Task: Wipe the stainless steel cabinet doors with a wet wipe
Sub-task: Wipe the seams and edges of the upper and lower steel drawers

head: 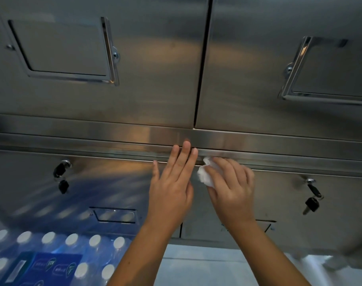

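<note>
A stainless steel cabinet fills the view. Its upper left door [147,83] and upper right door [248,79] meet at a dark vertical seam. Below them runs a horizontal steel rail [93,139], and under it lie the lower left door [114,182] and lower right door [279,195]. My left hand [172,182] lies flat with straight fingers on the top of the lower left door, fingertips reaching the rail. My right hand [230,186] holds a crumpled white wet wipe [207,172] against the upper edge of the lower right door, just under the rail.
Recessed handles sit on the upper doors [62,48] [330,73] and the lower left door [114,215]. Keys hang from locks on the lower doors [61,174] [313,195]. A pack of water bottles with white caps [52,256] stands at bottom left on the pale floor [196,265].
</note>
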